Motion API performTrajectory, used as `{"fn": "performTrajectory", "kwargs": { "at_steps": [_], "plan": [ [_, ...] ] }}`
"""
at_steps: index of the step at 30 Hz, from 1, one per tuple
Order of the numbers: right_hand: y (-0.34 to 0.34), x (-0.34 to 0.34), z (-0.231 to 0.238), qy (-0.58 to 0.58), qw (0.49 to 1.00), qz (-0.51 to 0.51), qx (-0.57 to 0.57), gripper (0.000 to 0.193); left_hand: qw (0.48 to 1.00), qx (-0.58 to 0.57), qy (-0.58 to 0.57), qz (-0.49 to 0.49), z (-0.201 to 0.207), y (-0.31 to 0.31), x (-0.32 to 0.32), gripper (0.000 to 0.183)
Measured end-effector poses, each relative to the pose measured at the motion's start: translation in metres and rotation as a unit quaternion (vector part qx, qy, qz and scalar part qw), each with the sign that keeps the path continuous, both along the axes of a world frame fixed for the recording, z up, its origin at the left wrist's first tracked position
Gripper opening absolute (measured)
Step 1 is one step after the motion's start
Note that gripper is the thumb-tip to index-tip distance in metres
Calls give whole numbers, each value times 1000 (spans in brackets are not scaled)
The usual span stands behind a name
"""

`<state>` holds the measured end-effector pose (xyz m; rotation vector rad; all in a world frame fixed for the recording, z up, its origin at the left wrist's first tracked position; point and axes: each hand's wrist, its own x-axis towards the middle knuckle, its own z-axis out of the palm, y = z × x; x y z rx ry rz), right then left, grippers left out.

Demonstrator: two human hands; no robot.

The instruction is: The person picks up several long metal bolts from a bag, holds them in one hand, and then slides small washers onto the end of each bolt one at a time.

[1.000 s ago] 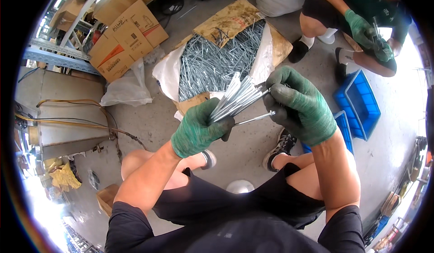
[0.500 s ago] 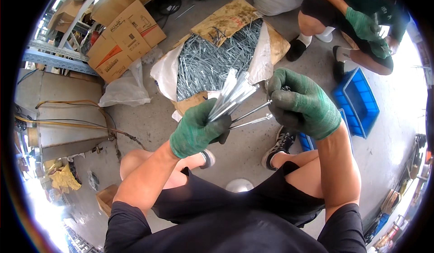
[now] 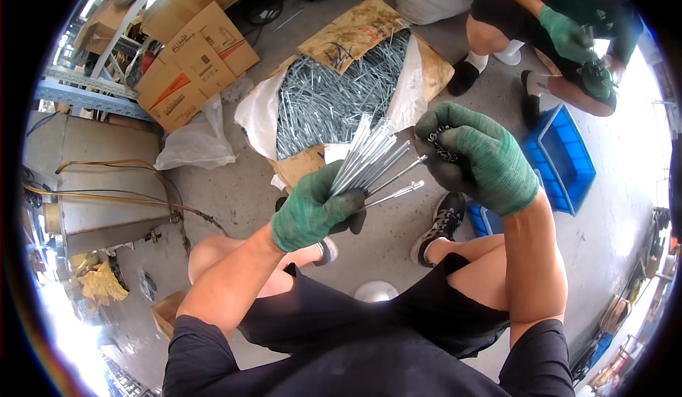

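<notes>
Green-gloved, your left hand (image 3: 312,209) stays clenched around the bundle of metal rods (image 3: 369,161), fanned above the rod pile (image 3: 334,99). Your right hand (image 3: 479,157), fingers curled on small dark nuts (image 3: 446,152), has shifted slightly right, touching the rod tips as before.
</notes>
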<state>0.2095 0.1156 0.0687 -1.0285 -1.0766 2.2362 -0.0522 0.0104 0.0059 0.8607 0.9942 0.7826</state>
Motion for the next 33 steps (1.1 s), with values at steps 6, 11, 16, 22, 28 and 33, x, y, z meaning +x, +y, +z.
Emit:
{"fn": "performTrajectory", "kwargs": {
  "at_steps": [6, 11, 16, 22, 28, 33],
  "plan": [
    [0, 3, -9, 31, 999, -7, 20, 26, 998, 40, 42, -19, -5, 0, -1, 31],
    [0, 3, -12, 11, 999, 6, 45, 28, 994, 82, 77, -10, 4, 2, 2, 33],
    [-4, -10, -11, -3, 999, -6, 50, 28, 992, 89, 86, -19, 2, 1, 0, 35],
    [-7, -12, -8, -5, 1000, 14, 22, 27, 999, 21, 43, -18, 4, 0, -3, 30],
    [-5, -9, -7, -1, 1000, 28, 11, 27, 998, 31, 47, -20, 10, 3, -2, 29],
    [-2, -10, -14, 27, 999, 38, -9, 26, 996, 67, 59, -28, 8, 5, -3, 29]
  ]
}}
